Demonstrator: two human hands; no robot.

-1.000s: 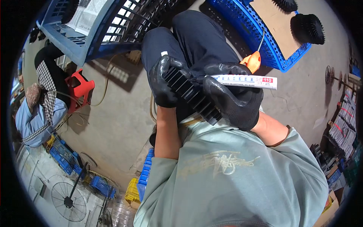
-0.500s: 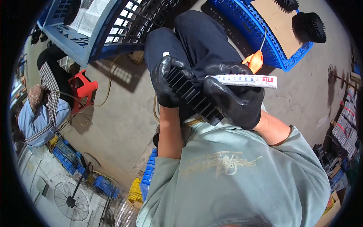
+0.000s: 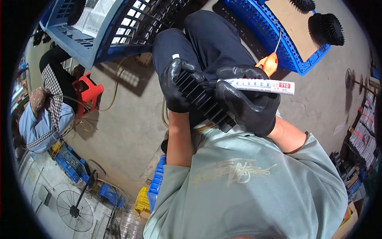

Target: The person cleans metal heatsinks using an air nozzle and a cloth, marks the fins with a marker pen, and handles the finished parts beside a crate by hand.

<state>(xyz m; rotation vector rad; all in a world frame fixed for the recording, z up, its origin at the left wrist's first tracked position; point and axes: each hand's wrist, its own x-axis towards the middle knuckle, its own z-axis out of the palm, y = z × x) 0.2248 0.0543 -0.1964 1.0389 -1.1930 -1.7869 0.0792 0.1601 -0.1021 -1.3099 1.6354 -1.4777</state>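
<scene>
Both hands wear black coated gloves. My left hand [image 3: 177, 85] is wrapped round the upper end of a black finned part [image 3: 205, 101], which slants down to the right over my lap. My right hand [image 3: 252, 101] grips a white marker [image 3: 258, 85] lettered "MARKER SP 110", its dark tip pointing left at the finned part. Whether the tip touches the fins I cannot tell. An orange-handled tool [image 3: 269, 64] with a thin metal shaft sticks out just beyond my right hand; how it is held is hidden.
A blue-grey crate [image 3: 89, 55] with printed paper stands at the upper left. A blue crate [image 3: 304, 67] at the upper right bears cardboard [image 3: 292, 28] and black finned parts [image 3: 326, 30]. A person [image 3: 45, 119] sits left beside a red stool [image 3: 89, 95]. A fan [image 3: 75, 211] stands lower left.
Since a second ago the view has shifted slightly. The marker has moved a little to the right with my right hand against the finned part; both hands keep their holds.
</scene>
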